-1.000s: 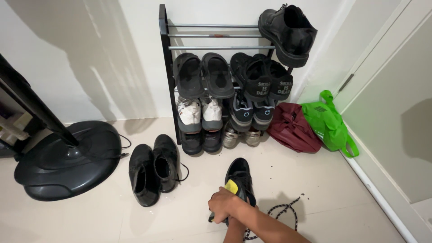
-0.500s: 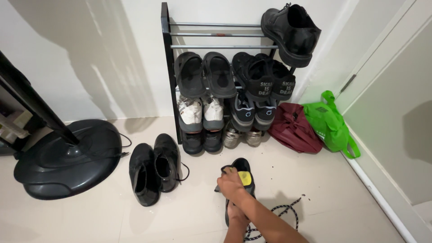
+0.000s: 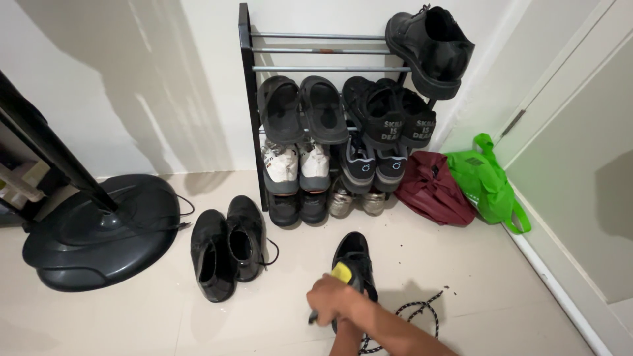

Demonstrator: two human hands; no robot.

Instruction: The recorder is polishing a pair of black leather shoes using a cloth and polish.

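Right hand closed around a yellow sponge, pressing it to a black leather shoe on the floor; left hand largely hidden beneath, its grip cannot be told, apparently steadying the shoe.

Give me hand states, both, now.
Right hand: closed on a yellow sponge, on the black shoe.
Left hand: hidden beneath the right arm, cannot tell.
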